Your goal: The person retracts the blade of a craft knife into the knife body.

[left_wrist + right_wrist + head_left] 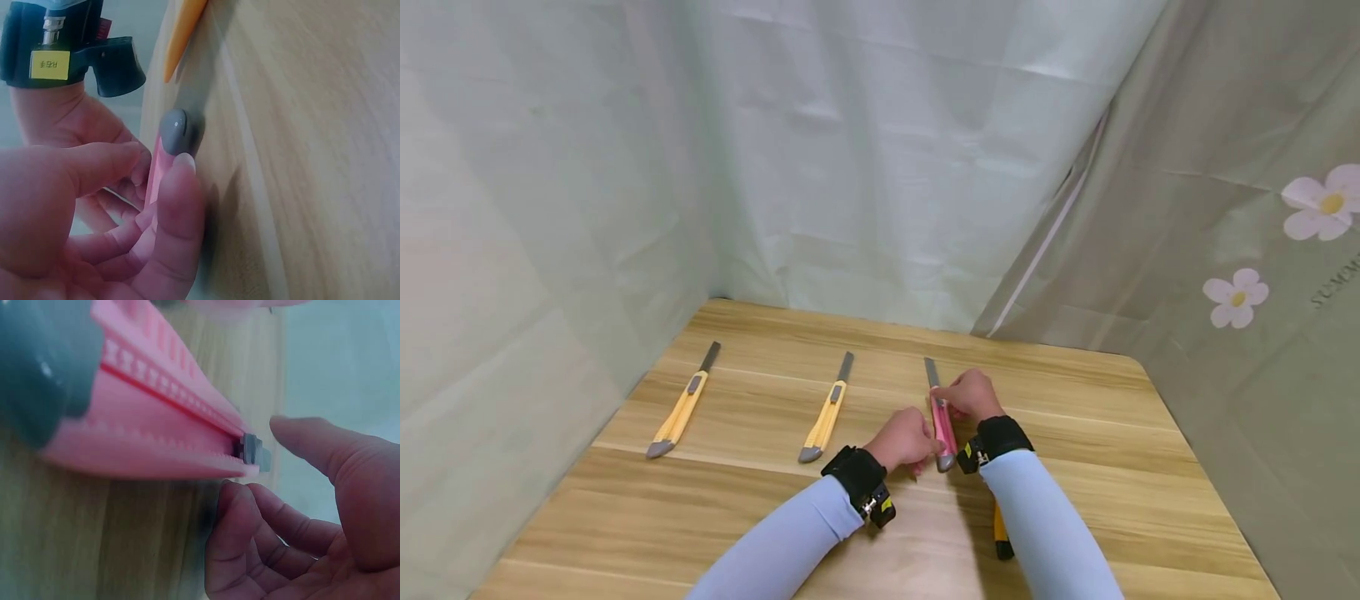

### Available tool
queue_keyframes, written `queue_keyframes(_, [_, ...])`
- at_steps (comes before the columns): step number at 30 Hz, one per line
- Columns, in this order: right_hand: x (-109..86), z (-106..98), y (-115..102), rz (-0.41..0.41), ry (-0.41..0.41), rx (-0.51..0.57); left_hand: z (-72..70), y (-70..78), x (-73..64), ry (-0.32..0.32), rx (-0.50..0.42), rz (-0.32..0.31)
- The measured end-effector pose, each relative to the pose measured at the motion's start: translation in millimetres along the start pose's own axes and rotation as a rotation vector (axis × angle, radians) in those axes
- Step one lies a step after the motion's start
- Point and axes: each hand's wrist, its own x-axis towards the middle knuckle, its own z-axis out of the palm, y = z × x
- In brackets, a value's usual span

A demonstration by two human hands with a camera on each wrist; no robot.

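A pink utility knife (943, 425) with a grey end cap lies on the wooden table, its blade extended toward the back. My left hand (904, 439) holds it near the cap, thumb and fingers on either side; in the left wrist view the grey cap (175, 131) shows beyond the fingertips. By the slider at the blade end is my right hand (973, 394). In the right wrist view its thumb (312, 440) stands apart from the curled fingers, with the front of the pink knife (156, 419) between them.
Two yellow utility knives, one at far left (681, 410) and one left of centre (825, 421), lie with blades out. An orange knife with a black end (1002, 533) is partly hidden by the right forearm. Pale curtains (880, 167) hang around the table (1075, 383).
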Motion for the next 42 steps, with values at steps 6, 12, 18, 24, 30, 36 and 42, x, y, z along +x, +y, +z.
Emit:
queue_keyframes(6, [3.5, 4.3, -2.7, 0.039, -0.034, -0.035, 2.6, -1.0, 2.6, 0.005, 0.0, 0.043])
queue_keyframes(12, [5.2, 6.2, -5.4, 0.107, -0.04, -0.057, 4.9, -3.3, 4.7, 0.003, 0.001, 0.071])
queue_keyframes(18, [4.0, 5.3, -6.9, 0.132, -0.05, -0.076, 7.8, -4.7, 6.7, 0.011, 0.035, 0.072])
queue_keyframes(24, [3.8, 4.4, -5.4, 0.125, -0.053, -0.042, 8.4, -7.5, 6.7, 0.02, 0.034, 0.083])
queue_keyframes(30, [2.0, 1.0, -2.2, 0.087, -0.028, 0.122, 7.8, -11.7, 6.3, 0.026, 0.003, 0.082])
queue_keyframes(36, [-6.9, -10.9, -1.2, 0.044, -0.015, 0.295, 3.8, -13.5, 4.6, -0.006, -0.072, 0.049])
queue_keyframes(42, [-12.5, -26.7, -4.9, 0.0, -0.015, 0.385, -1.0, -16.7, 3.7, -0.012, -0.199, 0.085])
